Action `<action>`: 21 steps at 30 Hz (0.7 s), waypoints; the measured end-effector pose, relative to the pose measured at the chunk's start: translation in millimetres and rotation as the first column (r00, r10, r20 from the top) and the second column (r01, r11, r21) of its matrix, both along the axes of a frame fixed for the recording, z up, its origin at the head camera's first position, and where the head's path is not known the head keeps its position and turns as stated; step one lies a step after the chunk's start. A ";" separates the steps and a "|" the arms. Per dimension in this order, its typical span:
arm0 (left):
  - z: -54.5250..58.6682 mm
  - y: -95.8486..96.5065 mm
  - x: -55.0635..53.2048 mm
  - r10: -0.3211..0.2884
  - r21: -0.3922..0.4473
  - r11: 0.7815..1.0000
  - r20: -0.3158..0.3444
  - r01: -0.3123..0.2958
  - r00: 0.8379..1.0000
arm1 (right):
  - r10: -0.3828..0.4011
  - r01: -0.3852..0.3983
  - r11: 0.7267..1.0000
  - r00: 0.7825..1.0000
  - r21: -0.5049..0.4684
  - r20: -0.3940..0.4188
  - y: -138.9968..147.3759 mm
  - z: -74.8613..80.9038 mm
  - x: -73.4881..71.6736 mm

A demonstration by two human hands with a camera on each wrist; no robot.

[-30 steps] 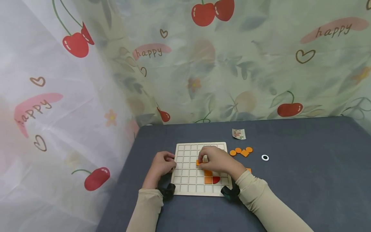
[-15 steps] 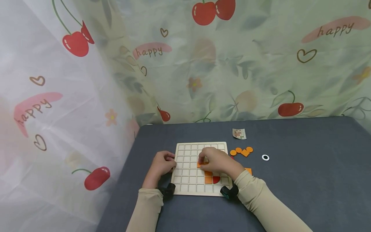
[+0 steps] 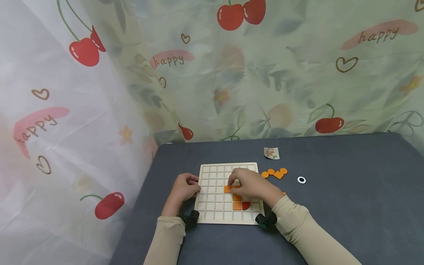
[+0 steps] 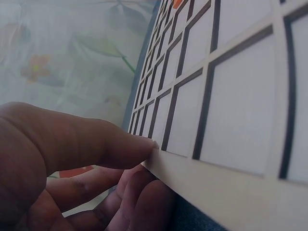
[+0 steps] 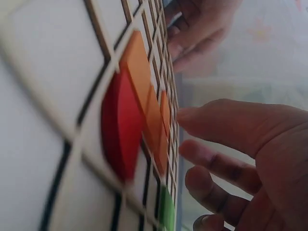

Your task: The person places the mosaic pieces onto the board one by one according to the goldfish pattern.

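Observation:
A cream grid board (image 3: pixel 212 217) lies on the dark table, its cells framed by thin raised lines. My left hand (image 3: pixel 184 187) holds its left edge; in the left wrist view the thumb (image 4: pixel 120 149) is on the rim with curled fingers below. Over the board's middle is my right hand (image 3: pixel 251 186), fingertips by an orange square tile (image 3: pixel 227 189). In the right wrist view, thumb and fingers are apart with nothing between them. Orange tiles (image 3: pixel 236 205) run down the cells beside a red rounded piece (image 3: pixel 246 205). A green piece (image 5: pixel 167 207) sits farther along, partly cut off.
Right of the board lie several orange pieces, round ones (image 3: pixel 265 175) and a heart-like one (image 3: pixel 278 175). Beyond them are a white ring-shaped piece (image 3: pixel 301 180) with a dark centre and a small patterned card (image 3: pixel 272 153). A cherry-print curtain (image 3: pixel 205 92) hangs behind the table.
The right fingers have shifted slightly right, off the orange square, which now shows more fully in its cell. The left hand stays at the board's edge. The head view has shifted slightly.

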State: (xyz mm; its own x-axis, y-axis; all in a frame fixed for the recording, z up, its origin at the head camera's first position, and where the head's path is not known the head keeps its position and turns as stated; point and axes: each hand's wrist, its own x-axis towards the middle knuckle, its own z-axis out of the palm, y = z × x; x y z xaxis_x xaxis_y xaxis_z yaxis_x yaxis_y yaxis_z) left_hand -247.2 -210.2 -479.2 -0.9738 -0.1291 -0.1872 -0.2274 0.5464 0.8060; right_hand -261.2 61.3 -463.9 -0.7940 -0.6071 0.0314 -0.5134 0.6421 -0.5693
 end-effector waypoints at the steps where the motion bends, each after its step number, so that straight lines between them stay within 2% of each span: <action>1: -0.2 0.0 -0.1 0.001 0.002 1.000 0.001 -0.001 1.000 | 0.003 -0.003 1.000 1.000 -0.014 -0.007 4.9 0.7 -0.1; 11: 0.2 -0.7 -0.6 0.007 -0.009 1.000 -0.002 -0.007 1.000 | 0.057 -0.045 0.976 0.997 -0.213 0.051 61.3 -9.5 5.0; 15: 0.3 -0.3 0.7 0.002 -0.009 1.000 -0.003 -0.002 1.000 | 0.041 -0.033 0.972 0.999 -0.231 0.031 82.2 -8.2 10.6; 21: -0.8 0.5 2.1 -0.001 0.005 1.000 -0.007 0.001 1.000 | -0.011 0.016 0.979 1.000 -0.201 0.029 112.5 -8.2 23.7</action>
State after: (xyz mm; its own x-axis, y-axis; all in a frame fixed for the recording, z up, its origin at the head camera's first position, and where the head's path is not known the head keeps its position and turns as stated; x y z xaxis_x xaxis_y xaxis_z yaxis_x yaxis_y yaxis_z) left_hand -245.1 -209.7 -480.0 -0.9752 -0.1273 -0.1812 -0.2214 0.5430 0.8100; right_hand -237.5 173.8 -472.1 -0.8044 -0.5798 0.1298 -0.4878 0.5198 -0.7013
